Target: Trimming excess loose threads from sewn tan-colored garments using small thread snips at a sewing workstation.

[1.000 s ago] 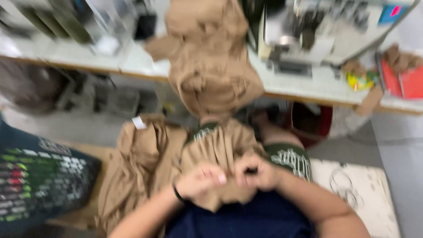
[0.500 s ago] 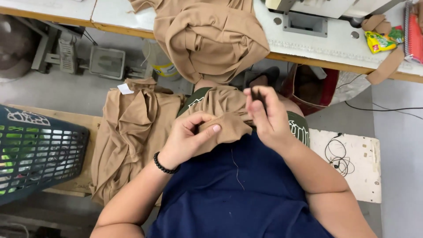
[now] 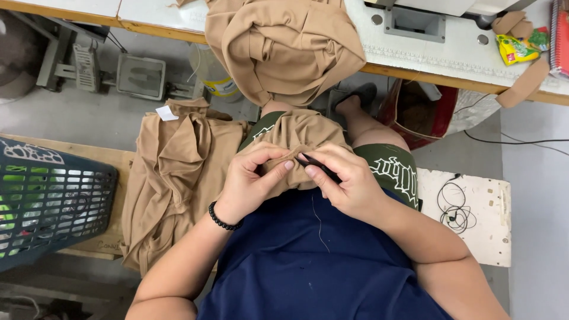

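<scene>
Head view: left hand (image 3: pixel 252 181) pinches tan cloth (image 3: pixel 296 139) on the lap; right hand (image 3: pixel 347 181) grips a small black tool (image 3: pixel 317 166) against it. White label (image 3: pixel 166 113) lies on the cloth pile (image 3: pixel 178 178); yellow-green packet (image 3: pixel 521 47) on the desk (image 3: pixel 415 56).

Bright, even light, soft shadows, sharp focus throughout

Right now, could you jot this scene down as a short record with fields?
Left hand: pinches the tan garment on the lap
Right hand: holds a small dark tool at the fabric
Beside, left: tan garment pile, dark plastic basket
Ahead: tan cloth heap draped over the table edge
</scene>
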